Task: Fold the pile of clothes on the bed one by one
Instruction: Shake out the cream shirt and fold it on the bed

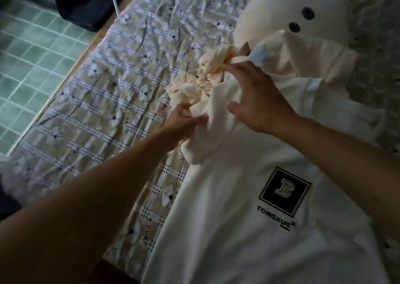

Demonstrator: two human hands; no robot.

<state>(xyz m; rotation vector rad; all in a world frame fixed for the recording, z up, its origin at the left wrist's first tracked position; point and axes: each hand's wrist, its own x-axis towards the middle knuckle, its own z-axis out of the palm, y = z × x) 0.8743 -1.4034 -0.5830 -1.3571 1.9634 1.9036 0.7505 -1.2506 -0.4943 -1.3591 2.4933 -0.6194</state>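
- What fills the view?
- I log the bed (112, 101) with its checked sheet. On it lies the white T-shirt (238, 218), logo up, spread toward the camera, far end bunched.
- Beyond it?
- A crumpled cream garment (194, 86) just past the bunch, beside a plush pillow (270, 13).
- Hands?
- I see the left hand (181, 121) gripping the bunched shirt edge. The right hand (257, 97) lies spread on the shirt, fingers slack, forefinger at the cream garment
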